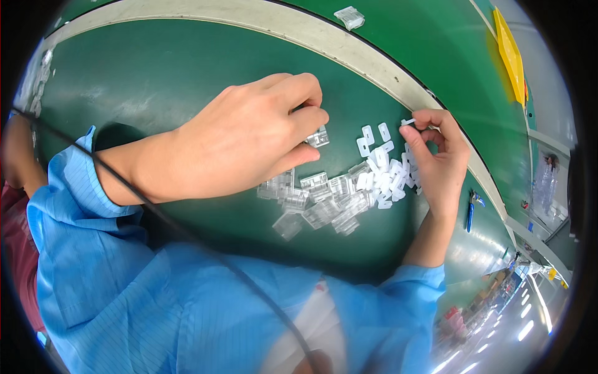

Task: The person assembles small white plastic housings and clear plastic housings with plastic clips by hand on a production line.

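Note:
My left hand (249,137) is closed, its thumb and curled fingers pinching a clear plastic housing (319,137) above the green work surface. My fingers hide part of that piece. To the right, the fingertips of my right hand (439,149) pinch a small white plastic piece (408,122) at the far side of a heap. That heap of white plastic pieces (389,179) lies loose, several of them overlapping. Touching it on the left is a jumbled pile of clear plastic housings (321,213), partly beneath my left hand.
A pale raised edge (299,28) curves along the far side. Beyond it lie another clear piece (350,18) and a yellow sheet-like item (509,56). A blue-handled tool (470,212) rests at right. A black cable (187,230) crosses the view. Another person's arm (22,153) shows at left.

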The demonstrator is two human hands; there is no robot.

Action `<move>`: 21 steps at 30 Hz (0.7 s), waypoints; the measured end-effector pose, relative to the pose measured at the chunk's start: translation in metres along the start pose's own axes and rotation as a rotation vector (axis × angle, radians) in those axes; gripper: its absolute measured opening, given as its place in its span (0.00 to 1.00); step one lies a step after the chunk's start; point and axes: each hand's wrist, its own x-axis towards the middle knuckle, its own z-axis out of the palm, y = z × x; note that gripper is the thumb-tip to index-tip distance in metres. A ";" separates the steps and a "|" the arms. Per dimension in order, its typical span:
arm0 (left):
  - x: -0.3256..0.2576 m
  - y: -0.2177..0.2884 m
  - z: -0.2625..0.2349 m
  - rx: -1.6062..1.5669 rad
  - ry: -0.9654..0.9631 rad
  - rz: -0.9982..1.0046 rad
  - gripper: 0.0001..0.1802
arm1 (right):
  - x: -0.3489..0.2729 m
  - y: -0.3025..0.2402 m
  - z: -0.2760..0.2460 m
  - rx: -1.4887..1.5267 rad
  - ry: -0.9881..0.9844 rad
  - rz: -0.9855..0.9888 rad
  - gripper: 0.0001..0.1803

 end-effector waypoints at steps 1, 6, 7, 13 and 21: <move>0.002 0.000 0.000 -0.062 -0.014 -0.012 0.16 | -0.001 0.001 0.000 0.065 0.036 0.044 0.09; 0.030 -0.006 0.013 -0.059 -0.046 0.069 0.13 | 0.004 -0.014 -0.001 0.201 0.108 -0.014 0.08; 0.038 -0.008 0.015 -0.002 -0.031 0.113 0.13 | 0.004 -0.022 -0.002 0.367 0.088 0.106 0.08; 0.070 -0.014 0.026 -0.176 0.228 0.163 0.12 | 0.001 -0.038 0.005 0.708 -0.073 0.202 0.09; 0.072 -0.014 0.026 0.016 0.220 0.158 0.10 | 0.000 -0.034 0.024 0.674 0.037 0.118 0.09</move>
